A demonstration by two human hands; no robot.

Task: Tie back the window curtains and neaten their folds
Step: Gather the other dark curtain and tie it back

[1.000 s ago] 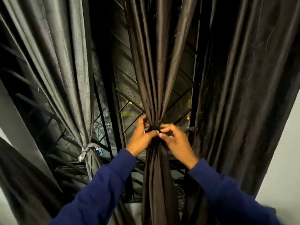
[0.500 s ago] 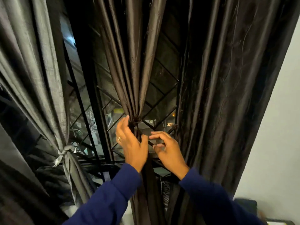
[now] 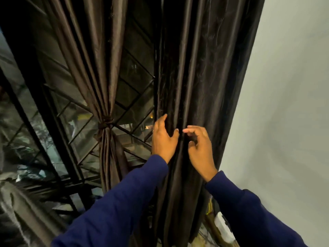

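**Hands on the loose curtain**

Left hand [image 3: 164,138] grips a fold of the hanging right curtain [image 3: 204,86], gathering it for tying. Right hand [image 3: 200,147] hovers just beside, fingers loosely curled, holding nothing. The middle curtain [image 3: 99,68] already sits cinched by its tie [image 3: 105,122].

The person wears a long-sleeved top in deep navy blue, a soft, matte knit with no print or markings showing. The left sleeve [image 3: 114,207] and the right sleeve [image 3: 249,213] both reach the wrists and end in plain cuffs, with light creases along the forearms. The left hand [image 3: 162,139] and right hand [image 3: 200,147] are bare, without gloves.
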